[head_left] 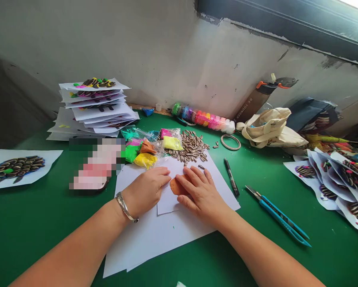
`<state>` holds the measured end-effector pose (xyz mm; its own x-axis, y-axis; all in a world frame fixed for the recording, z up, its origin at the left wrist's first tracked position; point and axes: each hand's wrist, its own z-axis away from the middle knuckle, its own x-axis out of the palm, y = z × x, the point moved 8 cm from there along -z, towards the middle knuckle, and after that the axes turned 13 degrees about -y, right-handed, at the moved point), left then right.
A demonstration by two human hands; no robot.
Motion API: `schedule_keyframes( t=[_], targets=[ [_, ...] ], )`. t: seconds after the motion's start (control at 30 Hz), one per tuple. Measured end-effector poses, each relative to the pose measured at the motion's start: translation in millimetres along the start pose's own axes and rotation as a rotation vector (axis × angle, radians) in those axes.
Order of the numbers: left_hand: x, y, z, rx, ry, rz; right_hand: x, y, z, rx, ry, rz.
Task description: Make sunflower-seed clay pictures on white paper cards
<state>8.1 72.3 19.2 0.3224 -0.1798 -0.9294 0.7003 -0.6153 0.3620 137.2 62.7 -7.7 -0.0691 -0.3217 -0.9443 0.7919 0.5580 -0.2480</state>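
On white paper (167, 204), our right grip (200, 191) lies spread over orange clay (175, 186): likely soft, light, best edge-held; left grip (147, 187), can't tell.

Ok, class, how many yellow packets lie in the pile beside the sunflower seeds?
2: a bright yellow packet just beyond the left hand, and a pale yellow packet by the sunflower seeds. Others may be hidden underneath.

Green tabletop (32, 231) is offering room at front left
Clear plastic bags of coloured clay (145, 160) and heaped striped seeds (193, 146) are blocking the way forward; a slim black pen (232, 177) and blue-handled cutter (276, 216) are obstructing the right hand's (198, 189) right.
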Motion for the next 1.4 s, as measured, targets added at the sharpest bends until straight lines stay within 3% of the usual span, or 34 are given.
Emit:
schedule_keyframes(
  t=[0.23, 0.37, 0.5, 0.87, 1.4],
  targets=[
    [4.8, -2.6, 0.9, 0.003, -0.120, -0.015, -2.7, -2.7, 2.4, -0.004, 0.039, 0.052],
    [5.9, -1.8, 0.1, -0.019, -0.161, -0.017, -16.7, -19.8, 5.8, -0.026, 0.115, 0.134],
    [5.9, -3.2, 0.4, -0.038, -0.154, -0.030, -20.3, -32.9, 3.8, -0.081, 0.119, 0.144],
    [9.0, -6.3, 1.5, -0.058, -0.140, -0.009, -8.4, -33.8, 3.2, -0.156, 0.112, 0.173],
    [8.8, -2.8, 2.2, -0.043, -0.128, -0.013, -10.9, -34.4, 15.3, -0.204, 0.126, 0.170]
  ],
)
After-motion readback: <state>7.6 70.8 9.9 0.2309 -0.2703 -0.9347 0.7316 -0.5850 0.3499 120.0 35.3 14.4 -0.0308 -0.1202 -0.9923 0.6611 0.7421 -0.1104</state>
